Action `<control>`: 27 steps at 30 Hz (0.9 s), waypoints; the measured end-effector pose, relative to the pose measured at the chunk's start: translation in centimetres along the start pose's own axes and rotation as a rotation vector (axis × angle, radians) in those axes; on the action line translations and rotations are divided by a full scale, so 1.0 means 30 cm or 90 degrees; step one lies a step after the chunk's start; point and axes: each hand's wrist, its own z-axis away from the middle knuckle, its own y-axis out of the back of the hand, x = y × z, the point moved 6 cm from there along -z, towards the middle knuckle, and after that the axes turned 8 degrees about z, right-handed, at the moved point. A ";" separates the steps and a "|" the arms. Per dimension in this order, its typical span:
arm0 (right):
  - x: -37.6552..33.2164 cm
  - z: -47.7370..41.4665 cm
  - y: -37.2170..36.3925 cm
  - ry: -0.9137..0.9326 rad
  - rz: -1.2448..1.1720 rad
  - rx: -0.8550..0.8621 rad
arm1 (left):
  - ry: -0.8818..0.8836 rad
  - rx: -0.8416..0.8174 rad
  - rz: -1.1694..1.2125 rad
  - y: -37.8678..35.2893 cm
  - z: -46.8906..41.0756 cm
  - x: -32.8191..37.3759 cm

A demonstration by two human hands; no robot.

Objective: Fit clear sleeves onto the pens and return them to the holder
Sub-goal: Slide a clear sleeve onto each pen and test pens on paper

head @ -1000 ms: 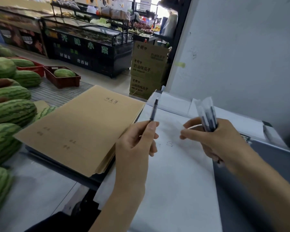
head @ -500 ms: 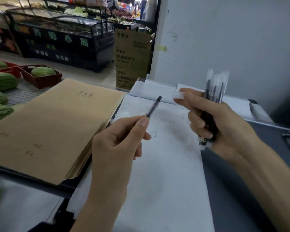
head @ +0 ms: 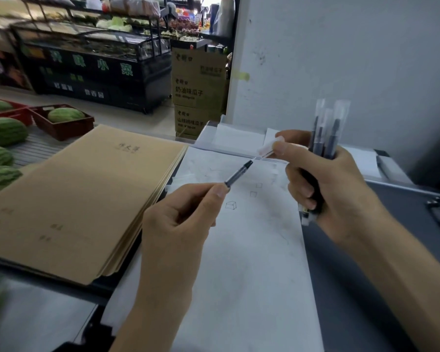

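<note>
The left grip [head: 178, 224] is clamped on the bare pen [head: 239, 174], tip just short of the clear sleeve [head: 268, 148] pinched in the right grip [head: 341, 189], which also clasps the sleeved pens [head: 325, 133]. Align the pen axis with the sleeve mouth, then slide straight in; skewed entry would likely buckle the film. The sleeve mouth is blurred; the holder is out of view

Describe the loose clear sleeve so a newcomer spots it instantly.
Start at the big white sheet, then find the right hand above its far edge. The clear sleeve is pinched at its fingertips, empty and sideways, unlike those covering the upright bundled pens in that fist.
</note>
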 end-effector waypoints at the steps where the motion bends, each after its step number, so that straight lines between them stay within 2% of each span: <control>1: -0.003 0.002 -0.005 0.007 0.007 -0.005 | 0.001 -0.001 0.000 0.000 -0.001 -0.001; 13: -0.003 0.046 -0.048 0.039 0.110 0.028 | 0.013 -0.017 -0.007 -0.002 -0.003 -0.009; 24: 0.002 0.083 -0.097 0.081 0.084 0.110 | -0.012 -0.035 -0.018 0.001 -0.012 -0.015; 27: -0.014 0.085 -0.104 0.080 0.092 0.102 | -0.012 -0.033 -0.025 -0.012 -0.012 -0.012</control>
